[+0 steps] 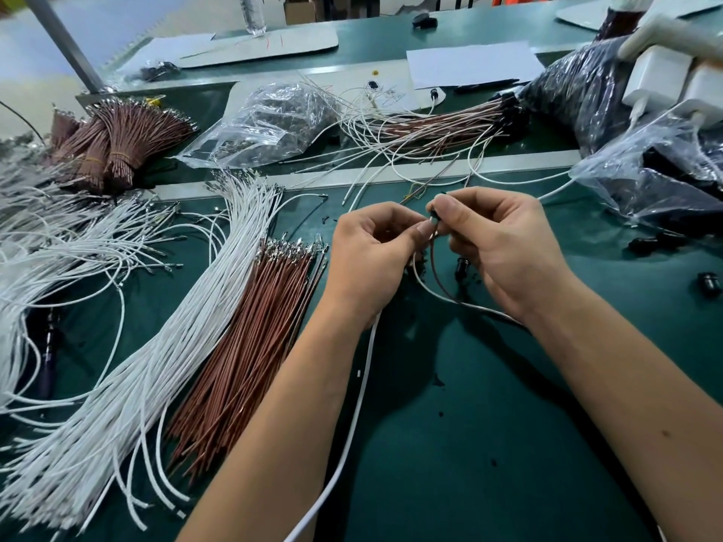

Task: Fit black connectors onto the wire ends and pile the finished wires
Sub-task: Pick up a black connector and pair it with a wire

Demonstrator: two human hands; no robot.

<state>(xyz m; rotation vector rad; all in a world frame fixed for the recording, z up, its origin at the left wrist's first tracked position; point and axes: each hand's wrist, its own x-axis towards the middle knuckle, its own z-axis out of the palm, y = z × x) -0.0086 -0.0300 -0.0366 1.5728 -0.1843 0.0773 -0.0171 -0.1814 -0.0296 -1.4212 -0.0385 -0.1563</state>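
A small black connector (434, 220) is pinched in the fingertips of the right hand (504, 244) above the green tabletop (450, 424), its long axis roughly upright, with a brown wire (437, 264) and a white wire (426, 285) trailing down from it. The left hand (371, 256) pinches the wire ends just below the connector (thumb tips nearly touching), both forearms reaching in from the near edge. Loose bundles of white wires (176, 338) and brown wires (250, 346) lie diagonally to the left, and the finished pile (438, 127) sits beyond.
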